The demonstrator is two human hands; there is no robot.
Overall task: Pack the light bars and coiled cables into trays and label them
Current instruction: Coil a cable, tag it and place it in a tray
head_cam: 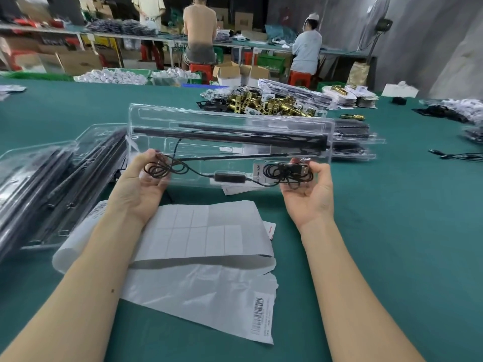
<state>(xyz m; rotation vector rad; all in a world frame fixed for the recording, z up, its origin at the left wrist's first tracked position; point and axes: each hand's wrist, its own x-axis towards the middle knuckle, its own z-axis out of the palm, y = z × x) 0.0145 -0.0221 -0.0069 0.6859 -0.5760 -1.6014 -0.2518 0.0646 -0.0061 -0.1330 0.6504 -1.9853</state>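
A clear plastic tray [230, 118] is held tilted up over the green table, its open face toward me. A black light bar [230, 137] lies lengthwise in it. My left hand [141, 189] grips the tray's lower left corner with a coil of black cable [163, 168] under the fingers. My right hand [308, 192] grips the lower right corner, fingers around a second cable coil with a USB plug [287, 173]. An inline switch [230, 177] joins the two coils. A sheet of white labels [203, 231] lies below the tray.
Stacked packed trays [52, 184] lie at the left, more trays [352, 142] behind the held one. A heap of brass parts [271, 103] sits farther back. A torn backing sheet with a barcode [258, 317] lies near me. Loose cables [454, 155] lie at the right. People work at far benches.
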